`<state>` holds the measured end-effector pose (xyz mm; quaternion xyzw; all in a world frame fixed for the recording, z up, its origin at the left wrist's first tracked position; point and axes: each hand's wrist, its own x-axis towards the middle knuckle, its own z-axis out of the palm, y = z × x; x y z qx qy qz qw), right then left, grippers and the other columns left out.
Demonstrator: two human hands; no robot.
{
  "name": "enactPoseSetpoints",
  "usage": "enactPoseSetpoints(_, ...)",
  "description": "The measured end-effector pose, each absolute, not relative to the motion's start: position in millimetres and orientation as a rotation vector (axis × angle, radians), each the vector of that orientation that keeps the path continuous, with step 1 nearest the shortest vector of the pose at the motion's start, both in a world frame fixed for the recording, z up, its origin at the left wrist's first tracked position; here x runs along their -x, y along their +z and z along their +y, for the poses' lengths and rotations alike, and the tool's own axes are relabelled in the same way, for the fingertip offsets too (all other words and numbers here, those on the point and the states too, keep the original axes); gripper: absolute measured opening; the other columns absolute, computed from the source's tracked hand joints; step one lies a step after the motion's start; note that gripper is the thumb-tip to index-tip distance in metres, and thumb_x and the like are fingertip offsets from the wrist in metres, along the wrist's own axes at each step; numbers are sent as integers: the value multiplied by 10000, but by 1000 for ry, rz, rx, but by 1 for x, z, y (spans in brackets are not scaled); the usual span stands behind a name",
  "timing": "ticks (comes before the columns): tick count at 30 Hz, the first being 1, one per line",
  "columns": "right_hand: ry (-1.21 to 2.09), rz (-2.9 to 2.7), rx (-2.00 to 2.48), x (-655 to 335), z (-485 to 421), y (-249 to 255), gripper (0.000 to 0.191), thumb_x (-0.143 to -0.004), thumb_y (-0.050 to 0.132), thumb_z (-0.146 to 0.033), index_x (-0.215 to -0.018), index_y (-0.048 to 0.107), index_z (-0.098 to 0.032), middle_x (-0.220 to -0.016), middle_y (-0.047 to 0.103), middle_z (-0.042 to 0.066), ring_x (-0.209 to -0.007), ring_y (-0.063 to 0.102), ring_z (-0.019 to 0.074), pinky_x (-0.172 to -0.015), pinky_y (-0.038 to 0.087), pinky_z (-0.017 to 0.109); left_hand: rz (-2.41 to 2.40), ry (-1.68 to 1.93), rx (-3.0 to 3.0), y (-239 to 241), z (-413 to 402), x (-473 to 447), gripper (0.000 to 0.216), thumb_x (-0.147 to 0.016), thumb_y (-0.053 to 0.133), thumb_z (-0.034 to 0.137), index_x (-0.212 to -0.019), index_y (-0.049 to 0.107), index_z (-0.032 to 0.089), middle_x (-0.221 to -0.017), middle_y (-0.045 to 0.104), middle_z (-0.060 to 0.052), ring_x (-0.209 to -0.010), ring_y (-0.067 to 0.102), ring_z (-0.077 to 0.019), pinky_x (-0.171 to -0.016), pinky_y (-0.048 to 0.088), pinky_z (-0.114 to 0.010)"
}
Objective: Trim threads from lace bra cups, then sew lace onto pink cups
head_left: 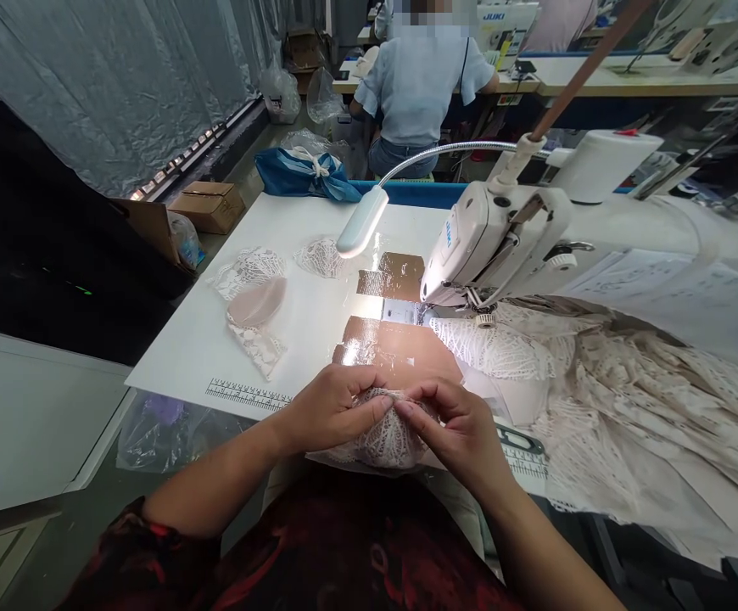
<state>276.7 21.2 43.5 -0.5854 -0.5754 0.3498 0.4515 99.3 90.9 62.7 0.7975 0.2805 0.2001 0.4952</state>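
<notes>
Both my hands meet at the near edge of the white sewing table (318, 314), pinching a rounded piece of white lace over a pale cup (385, 437). My left hand (331, 409) curls its fingers around the lace's left side. My right hand (455, 424) pinches the top edge from the right. Just beyond them, more lace (496, 348) lies under the needle of the white sewing machine (502, 238).
A pink cup (258, 303) with lace pieces (248, 267) lies at the table's left. A gooseneck lamp (361, 222) hangs over the middle. A heap of lace garments (655, 399) fills the right. A person in a light blue top (416, 85) sits beyond, next to a blue bag (305, 174).
</notes>
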Motion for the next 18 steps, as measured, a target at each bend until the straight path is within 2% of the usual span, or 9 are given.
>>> enactPoseSetpoints(2,899,-1455,1459,-281,22,45,157,-808,645,-336,-773,668,-185,-663,654,4,-573,553,136,-518,432,233,661,476,-1919,62,92,-102,221,-897,477,287,-823,614,129,-689,524,7,-642,459,-107,-603,365,-211)
enactPoseSetpoints(6,982,-1446,1450,-288,23,49,213,-826,617,-336,-689,626,-174,-574,555,-24,-521,458,107,-479,363,220,605,438,-1799,60,96,-106,258,-908,467,318,-821,615,125,-702,530,0,-657,465,-111,-623,379,-221)
enactPoseSetpoints(10,1063,-1342,1413,-292,25,51,234,-799,629,-355,-659,592,-172,-573,507,-34,-511,423,99,-456,334,213,557,421,-1615,56,101,-112,232,-834,610,333,-910,639,116,-771,564,-18,-711,500,-119,-654,400,-228)
enactPoseSetpoints(15,1177,-1224,1407,-294,34,47,260,-783,641,-397,-670,587,-168,-553,471,-41,-493,391,89,-433,319,206,626,455,-1209,43,101,-129,254,-752,703,330,-719,597,101,-632,534,8,-580,474,-81,-555,383,-203)
enactPoseSetpoints(18,1209,-1254,1401,-302,40,46,239,-803,626,-404,-737,617,-175,-596,517,-33,-524,448,101,-468,372,213,687,476,-916,39,108,-129,294,-687,753,335,-702,554,120,-610,556,14,-537,501,-82,-537,406,-205)
